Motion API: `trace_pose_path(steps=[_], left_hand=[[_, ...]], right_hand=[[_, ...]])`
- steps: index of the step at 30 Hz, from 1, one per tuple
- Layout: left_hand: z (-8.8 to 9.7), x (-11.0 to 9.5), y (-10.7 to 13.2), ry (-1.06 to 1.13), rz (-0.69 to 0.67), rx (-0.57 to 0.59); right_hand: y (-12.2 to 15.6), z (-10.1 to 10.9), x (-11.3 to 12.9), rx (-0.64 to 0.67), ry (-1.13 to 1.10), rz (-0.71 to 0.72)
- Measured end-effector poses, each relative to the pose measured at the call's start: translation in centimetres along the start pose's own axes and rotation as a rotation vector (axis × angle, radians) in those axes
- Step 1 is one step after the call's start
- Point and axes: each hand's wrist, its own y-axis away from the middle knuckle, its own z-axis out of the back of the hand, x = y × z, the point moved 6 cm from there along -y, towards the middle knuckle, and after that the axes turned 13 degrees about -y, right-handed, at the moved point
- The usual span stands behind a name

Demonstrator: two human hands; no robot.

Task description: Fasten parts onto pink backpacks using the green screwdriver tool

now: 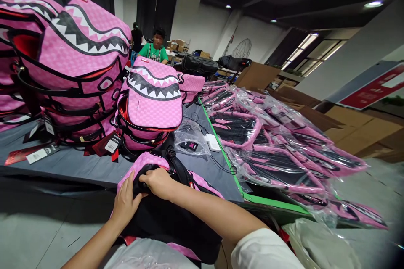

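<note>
Hands on pink backpack [142, 162] — left hand [126, 201] curled on it, right hand [159, 183] clenched at top.

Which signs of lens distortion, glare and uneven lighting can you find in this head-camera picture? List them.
Head view: wide-angle bending stretches the stacked backpacks near the left edge; ceiling lights blow out white; plastic-wrapped bags carry bright glare; the bottom right corner darkens; the left hand, right hand and the backpack they grip look sharp.

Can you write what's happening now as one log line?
left hand: grips pink backpack | right hand: grips its top | place: grey table edge | nearby: stacked shark-mouth backpacks, bagged backpacks
</note>
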Motion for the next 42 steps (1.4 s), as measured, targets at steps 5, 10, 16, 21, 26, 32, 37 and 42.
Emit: trace_pose_path(steps=[5,10,16,21,26,32,37,42], left_hand=[[-0.2,0.2,0.2,-0.002,-0.001,-0.016],[-1.2,1.2,0.5,-0.008,0.026,-0.014],[-0.8,1.6,0.4,0.027,0.021,-0.004],[-0.5,1.8,-0.5,0.049,0.123,0.079],[-0.8,0.4,-1.6,0.094,0.209,0.159],[-1.5,0.7,-1.9,0.118,0.383,0.256],[-2.3,1.8,-2.3,0.215,0.378,0.234],[-2.6,1.3,-2.8,0.395,0.327,0.258]], right_hand=[[-0.3,0.2,0.2,0.06,0.104,0.045],[0.5,-1.0,0.9,-0.064,0.239,0.102],[0.5,-0.6,0.8,-0.102,0.207,0.022],[4.6,0.0,-2.1,-0.017,0.211,-0.039],[9.6,-0.5,-4.9,-0.024,0.256,-0.207],[10.2,-0.3,-5.7,-0.212,0.183,-0.206],[9.9,0.3,-5.2,-0.226,0.107,-0.123],[15.0,2.5,-7.1,-0.405,-0.182,-0.303]])
